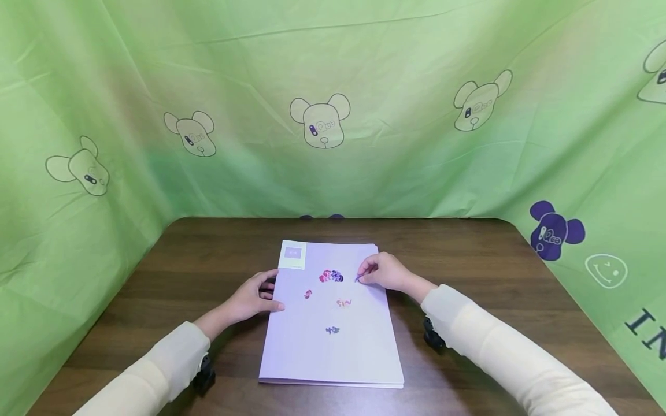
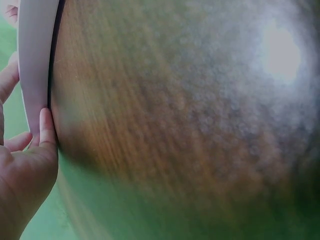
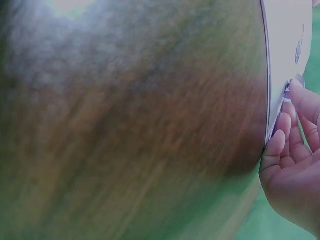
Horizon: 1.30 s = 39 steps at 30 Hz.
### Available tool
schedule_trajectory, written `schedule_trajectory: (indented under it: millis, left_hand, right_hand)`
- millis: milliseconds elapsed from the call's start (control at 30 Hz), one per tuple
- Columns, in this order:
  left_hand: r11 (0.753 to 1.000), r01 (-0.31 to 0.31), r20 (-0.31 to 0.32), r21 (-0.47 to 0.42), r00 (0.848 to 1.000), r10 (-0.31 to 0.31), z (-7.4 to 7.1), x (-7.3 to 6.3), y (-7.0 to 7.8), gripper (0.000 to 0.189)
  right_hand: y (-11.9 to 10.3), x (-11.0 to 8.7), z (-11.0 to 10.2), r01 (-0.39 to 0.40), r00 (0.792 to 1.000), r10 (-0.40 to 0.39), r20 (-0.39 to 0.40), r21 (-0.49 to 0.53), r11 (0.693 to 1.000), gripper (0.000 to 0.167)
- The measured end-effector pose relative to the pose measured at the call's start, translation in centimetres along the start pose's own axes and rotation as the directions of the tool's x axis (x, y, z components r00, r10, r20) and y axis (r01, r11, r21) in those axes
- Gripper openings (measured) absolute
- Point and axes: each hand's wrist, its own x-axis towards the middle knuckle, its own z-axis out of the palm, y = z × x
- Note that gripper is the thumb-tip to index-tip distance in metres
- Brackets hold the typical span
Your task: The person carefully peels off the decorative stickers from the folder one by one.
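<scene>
A large white folder-like stack of sheets [image 1: 333, 352] lies on the table, bearing several small colourful stickers. Pink and purple ones sit in a cluster [image 1: 331, 276]; a small red-pink sticker [image 1: 308, 294], an orange-pink sticker [image 1: 343, 303] and a grey-purple sticker [image 1: 332, 330] lie apart below it. My left hand [image 1: 253, 297] rests at the stack's left edge, thumb on the top sheet, fingers along the side. Over the upper right part, my right hand [image 1: 382, 271] pinches a small purple sticker [image 3: 287, 90] between thumb and forefinger, its other fingers curled near the right edge.
A white label [image 1: 293, 255] with a pale purple square is at the stack's upper left corner. The brown wooden table [image 1: 208, 248] surrounds the stack. Green cloth [image 1: 395, 173] printed with bear heads hangs behind and on both sides.
</scene>
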Motion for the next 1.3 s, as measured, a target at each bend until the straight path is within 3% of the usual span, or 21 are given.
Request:
schedule_trajectory:
  millis: [400, 633, 1033, 1300]
  left_hand:
    - [1.0, -0.004, 0.006, -0.026, 1.0, 0.004, 0.0, 0.0, 0.0, 0.083]
    - [1.0, -0.01, 0.01, -0.029, 1.0, 0.01, 0.0, 0.1, -0.1, 0.083]
    - [0.999, -0.015, 0.013, -0.036, 1.0, 0.016, 0.0, 0.1, 0.1, 0.082]
    - [0.999, -0.011, 0.009, -0.043, 1.0, 0.011, 0.0, -0.1, 0.0, 0.082]
  right_hand:
    - [0.1, -0.2, -0.2, -0.014, 1.0, 0.012, 0.011, 0.114, 0.993, 0.01]
    - [0.1, -0.3, -0.6, -0.063, 0.998, 0.065, -0.005, 0.184, 0.981, 0.016]
    - [0.8, -1.2, -2.2, -0.085, 0.994, 0.098, -0.04, 0.247, 0.965, 0.013]
    - [1.6, -1.8, -3.8, -0.131, 0.983, 0.163, -0.083, 0.305, 0.943, 0.014]
